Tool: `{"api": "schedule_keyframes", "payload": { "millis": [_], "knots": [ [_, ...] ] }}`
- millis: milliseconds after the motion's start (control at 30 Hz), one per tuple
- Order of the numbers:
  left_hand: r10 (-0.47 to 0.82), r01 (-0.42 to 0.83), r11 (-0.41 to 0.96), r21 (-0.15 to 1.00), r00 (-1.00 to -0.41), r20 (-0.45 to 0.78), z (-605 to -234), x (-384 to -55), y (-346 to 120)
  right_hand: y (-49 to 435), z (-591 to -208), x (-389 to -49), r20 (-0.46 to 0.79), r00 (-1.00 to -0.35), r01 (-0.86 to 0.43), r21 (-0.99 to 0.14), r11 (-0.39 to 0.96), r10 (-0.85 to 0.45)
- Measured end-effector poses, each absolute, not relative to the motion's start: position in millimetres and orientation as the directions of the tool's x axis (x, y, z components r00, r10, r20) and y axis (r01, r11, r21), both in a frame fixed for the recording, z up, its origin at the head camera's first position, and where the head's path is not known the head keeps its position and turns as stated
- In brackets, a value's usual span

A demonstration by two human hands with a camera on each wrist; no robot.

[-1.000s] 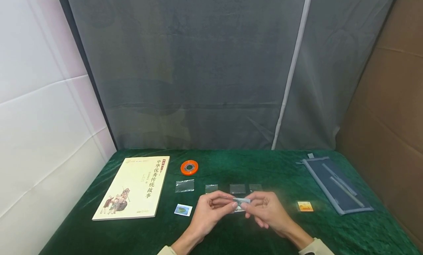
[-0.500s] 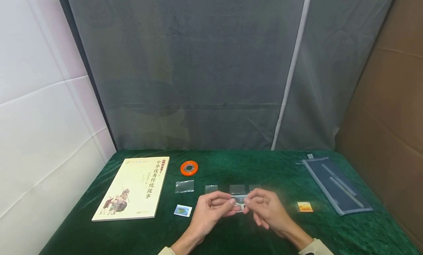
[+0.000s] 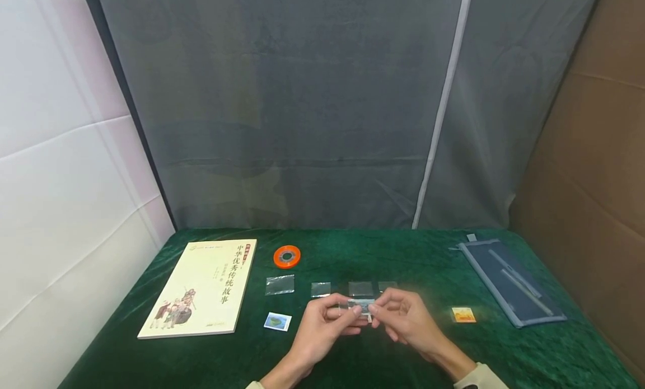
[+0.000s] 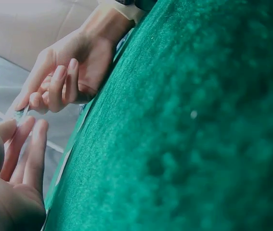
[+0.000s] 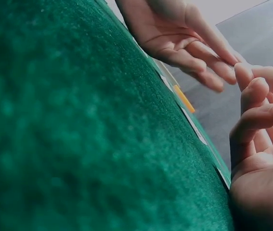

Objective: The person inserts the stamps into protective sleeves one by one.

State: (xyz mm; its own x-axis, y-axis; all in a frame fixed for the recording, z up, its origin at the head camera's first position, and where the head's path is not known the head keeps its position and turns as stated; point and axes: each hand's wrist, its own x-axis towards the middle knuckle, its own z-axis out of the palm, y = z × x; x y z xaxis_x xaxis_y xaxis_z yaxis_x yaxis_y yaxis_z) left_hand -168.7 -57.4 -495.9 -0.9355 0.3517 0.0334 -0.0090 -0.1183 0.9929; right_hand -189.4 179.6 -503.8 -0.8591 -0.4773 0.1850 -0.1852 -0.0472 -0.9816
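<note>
Both hands meet over the front middle of the table. Between them is a small stamp (image 3: pixel 360 305) with a bluish-grey picture and a pale edge, with clear plastic showing at its left. My left hand (image 3: pixel 325 322) pinches it between thumb and fingers from the left. From the right, the thumb and index finger of my right hand (image 3: pixel 407 320) pinch its other edge, the remaining fingers loosely bent. In the left wrist view the stamp (image 4: pixel 19 114) shows as a sliver at the fingertips; fingers hide most of it in the right wrist view.
Several clear sleeves (image 3: pixel 280 285) lie in a row behind the hands. A blue-green stamp (image 3: pixel 277 321) lies left, an orange one (image 3: pixel 463 314) right. Further out are a cream book (image 3: pixel 201 288), an orange disc (image 3: pixel 286 256) and a dark zip pouch (image 3: pixel 511 282).
The stamp has shifted slightly left between the fingers, and clear plastic now shows beside the left fingers. The right fingertips have moved a little closer to the left hand.
</note>
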Motion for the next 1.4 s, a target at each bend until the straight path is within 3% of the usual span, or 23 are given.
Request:
{"api": "schedule_keyframes", "payload": {
  "millis": [1000,1167,1400],
  "knots": [
    [0.295,0.038,-0.039,0.999,-0.954,0.047,-487.1,-162.9,-55.0,177.1,-506.7,-188.0,0.211,-0.838,-0.212,-0.976,-0.057,-0.503],
    [0.299,0.033,-0.028,0.999,-0.953,0.04,-486.8,-161.5,-55.2,176.3,-503.7,-187.5,0.19,-0.845,-0.198,-0.979,-0.038,-0.499],
    [0.341,0.04,-0.029,0.999,-0.939,0.048,-484.2,-161.8,-53.0,180.1,-490.7,-189.7,0.229,-0.844,-0.31,-0.946,0.093,-0.485]
  ]
}}
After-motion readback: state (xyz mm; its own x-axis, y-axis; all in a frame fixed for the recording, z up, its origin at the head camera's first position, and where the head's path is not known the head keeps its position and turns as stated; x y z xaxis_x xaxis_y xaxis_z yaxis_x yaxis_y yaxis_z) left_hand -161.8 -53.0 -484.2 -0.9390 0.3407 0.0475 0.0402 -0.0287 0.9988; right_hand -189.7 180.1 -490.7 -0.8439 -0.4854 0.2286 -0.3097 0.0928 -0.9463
